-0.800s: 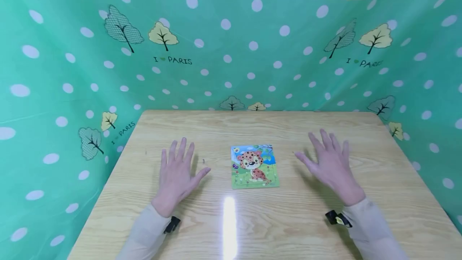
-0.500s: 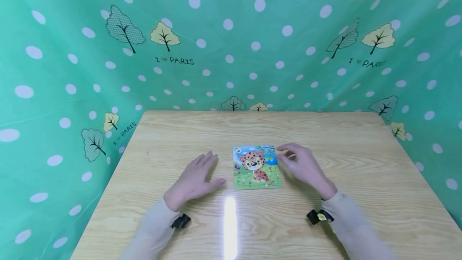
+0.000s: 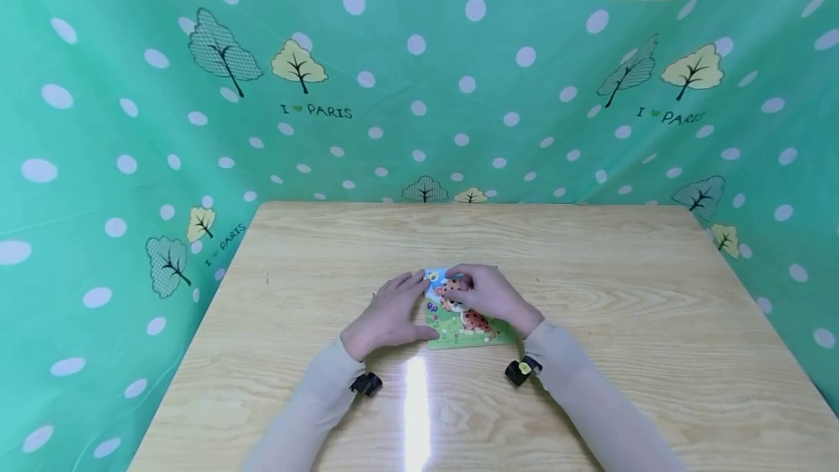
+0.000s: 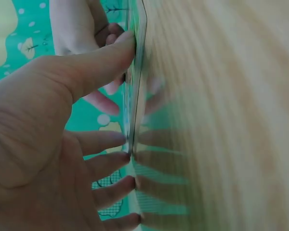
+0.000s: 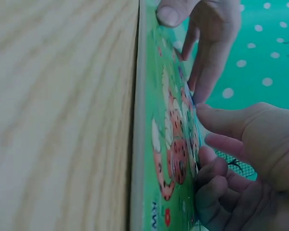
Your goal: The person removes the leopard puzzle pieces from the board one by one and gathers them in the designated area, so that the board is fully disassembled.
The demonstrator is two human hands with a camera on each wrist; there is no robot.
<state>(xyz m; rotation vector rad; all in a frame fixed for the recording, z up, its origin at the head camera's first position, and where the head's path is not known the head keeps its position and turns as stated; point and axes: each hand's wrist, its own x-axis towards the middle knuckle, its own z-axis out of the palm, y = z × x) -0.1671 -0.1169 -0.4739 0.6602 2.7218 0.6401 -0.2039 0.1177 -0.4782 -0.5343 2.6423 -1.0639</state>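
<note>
A small square leopard puzzle point(image 3: 468, 330) lies flat in the middle of the wooden table point(image 3: 623, 312). My left hand point(image 3: 391, 314) rests at its left side, with straight fingers and the thumb tip touching the puzzle's edge point(image 4: 138, 72). My right hand point(image 3: 490, 295) lies over the upper part of the picture. In the right wrist view its bent fingertips point(image 5: 209, 161) press and pinch at the leopard on the puzzle's face point(image 5: 168, 139). Whether a piece has come loose is hidden under the fingers.
A green polka-dot curtain point(image 3: 419, 93) with trees and "I love Paris" print closes off the back and both sides of the table. A bright light glare point(image 3: 416, 406) lies on the wood near the front edge.
Both hands have moved inward from the table's sides to the puzzle. The left now touches its left edge and the right covers its top, with fingers bent.
</note>
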